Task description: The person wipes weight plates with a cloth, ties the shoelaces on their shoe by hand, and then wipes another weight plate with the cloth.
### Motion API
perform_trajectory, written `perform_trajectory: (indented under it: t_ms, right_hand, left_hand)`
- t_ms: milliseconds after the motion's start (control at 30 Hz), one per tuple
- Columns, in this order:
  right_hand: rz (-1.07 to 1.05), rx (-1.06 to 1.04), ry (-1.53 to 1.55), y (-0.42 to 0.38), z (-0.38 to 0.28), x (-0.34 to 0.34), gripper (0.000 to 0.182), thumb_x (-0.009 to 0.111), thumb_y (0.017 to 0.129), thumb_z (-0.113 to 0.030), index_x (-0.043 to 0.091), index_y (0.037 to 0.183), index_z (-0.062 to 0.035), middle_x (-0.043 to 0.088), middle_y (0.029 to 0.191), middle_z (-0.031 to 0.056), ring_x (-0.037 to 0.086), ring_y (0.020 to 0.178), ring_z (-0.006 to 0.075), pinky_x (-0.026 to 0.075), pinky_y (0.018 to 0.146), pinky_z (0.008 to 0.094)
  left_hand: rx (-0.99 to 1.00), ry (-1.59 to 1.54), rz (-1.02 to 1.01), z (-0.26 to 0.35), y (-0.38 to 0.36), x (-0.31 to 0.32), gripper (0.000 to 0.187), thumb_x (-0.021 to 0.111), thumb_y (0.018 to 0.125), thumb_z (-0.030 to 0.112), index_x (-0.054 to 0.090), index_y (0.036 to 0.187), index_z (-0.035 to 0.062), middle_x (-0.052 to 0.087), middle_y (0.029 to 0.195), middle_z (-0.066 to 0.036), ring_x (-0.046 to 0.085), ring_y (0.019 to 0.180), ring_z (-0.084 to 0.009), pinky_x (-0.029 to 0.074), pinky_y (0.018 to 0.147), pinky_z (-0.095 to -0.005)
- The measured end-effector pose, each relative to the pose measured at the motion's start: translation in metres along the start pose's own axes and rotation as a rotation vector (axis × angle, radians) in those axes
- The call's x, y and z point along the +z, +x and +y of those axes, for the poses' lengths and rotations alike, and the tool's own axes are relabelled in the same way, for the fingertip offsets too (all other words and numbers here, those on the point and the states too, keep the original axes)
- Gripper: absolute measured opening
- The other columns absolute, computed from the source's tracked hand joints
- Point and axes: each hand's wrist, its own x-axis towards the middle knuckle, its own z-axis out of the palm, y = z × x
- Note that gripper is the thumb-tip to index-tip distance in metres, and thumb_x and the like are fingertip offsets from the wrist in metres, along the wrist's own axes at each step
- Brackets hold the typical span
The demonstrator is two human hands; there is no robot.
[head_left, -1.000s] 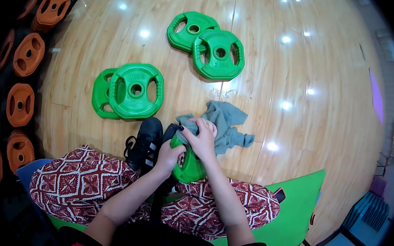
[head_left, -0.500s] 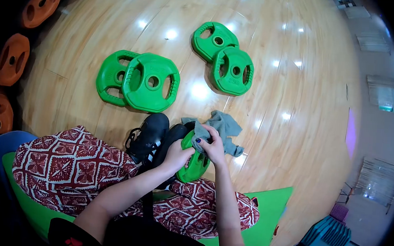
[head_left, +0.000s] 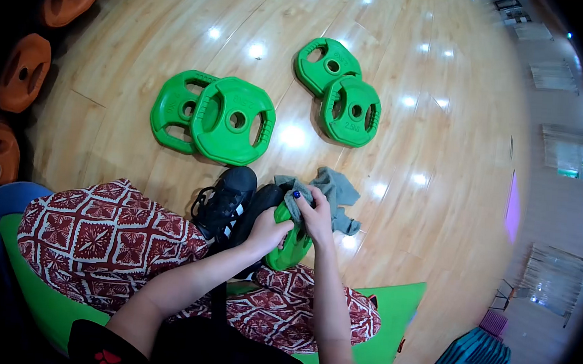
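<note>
A small green weight plate (head_left: 292,247) stands on its edge between my feet. My left hand (head_left: 268,232) grips its near rim. My right hand (head_left: 317,215) presses a grey cloth (head_left: 334,192) against the plate's top edge, with the rest of the cloth trailing onto the wooden floor to the right. Black shoes (head_left: 229,201) with white stripes rest just left of the plate. My legs in red patterned trousers (head_left: 105,234) fold in front of me.
Two pairs of overlapping green weight plates lie flat on the floor, one pair (head_left: 215,119) ahead left, one pair (head_left: 342,95) ahead centre. Orange plates (head_left: 22,71) line the left edge. I sit on a green mat (head_left: 396,328). Blue mats (head_left: 481,354) lie at lower right.
The view has shifted so the floor plates sit a little lower and rightwards. My hands stay on the upright plate, and my right hand with the cloth has slid slightly along its top edge.
</note>
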Motion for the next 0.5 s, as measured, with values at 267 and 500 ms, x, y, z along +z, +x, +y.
perform_trajectory:
  t_ms: [267, 500]
  right_hand:
    - [-0.144, -0.266, -0.163, -0.008, 0.000, -0.023, 0.048, 0.066, 0.070, -0.023, 0.052, 0.113, -0.0076, 0.053, 0.111, 0.0107, 0.042, 0.110, 0.0259, 0.025, 0.094, 0.0356]
    - [0.139, -0.332, -0.350, -0.017, -0.010, 0.001, 0.040, 0.064, 0.070, -0.030, 0.056, 0.103, -0.0092, 0.056, 0.102, 0.0079, 0.044, 0.104, 0.0247, 0.020, 0.094, 0.0401]
  left_hand:
    - [-0.089, -0.036, 0.019, 0.018, -0.007, 0.005, 0.007, 0.052, 0.075, 0.007, 0.050, 0.072, 0.0009, 0.047, 0.053, -0.003, 0.046, 0.040, -0.0113, 0.036, 0.036, -0.0242]
    - [-0.149, 0.053, 0.121, 0.020, -0.006, 0.006, 0.005, 0.050, 0.071, 0.006, 0.048, 0.068, 0.0029, 0.045, 0.051, -0.002, 0.044, 0.039, -0.0108, 0.036, 0.036, -0.0244]
